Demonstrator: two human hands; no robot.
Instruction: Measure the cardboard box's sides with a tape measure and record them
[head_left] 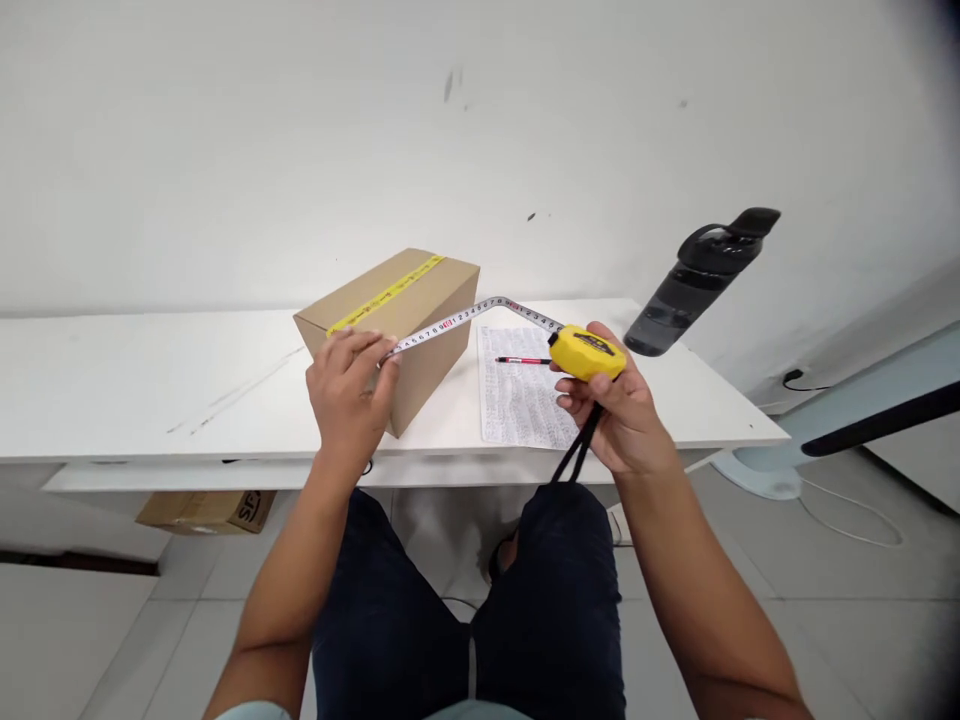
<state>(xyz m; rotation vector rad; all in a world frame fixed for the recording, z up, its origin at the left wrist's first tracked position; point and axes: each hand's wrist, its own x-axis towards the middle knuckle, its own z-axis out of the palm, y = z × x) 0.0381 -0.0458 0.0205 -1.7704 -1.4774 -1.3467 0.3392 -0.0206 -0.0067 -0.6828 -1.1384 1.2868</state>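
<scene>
My right hand [626,410] is closed around a yellow tape measure [589,353], its black wrist strap hanging below. The white blade [465,316] runs out to the left and bends upward in a kink partway along. At the blade's far end, my left hand [352,385] pinches it against the near corner of a cardboard box [431,350]. Yellow printed tape [386,295] runs along the top of this closed box. Beneath the tape measure lies a sheet of paper [517,410] covered in small writing, with a red and black pen [523,361] on it.
A dark water bottle [694,285] stands on the white table [240,390], right of the paper. The wall rises directly behind. Under the table is another cardboard box [206,510]. A pale stand [757,472] with a cable is on the floor at right.
</scene>
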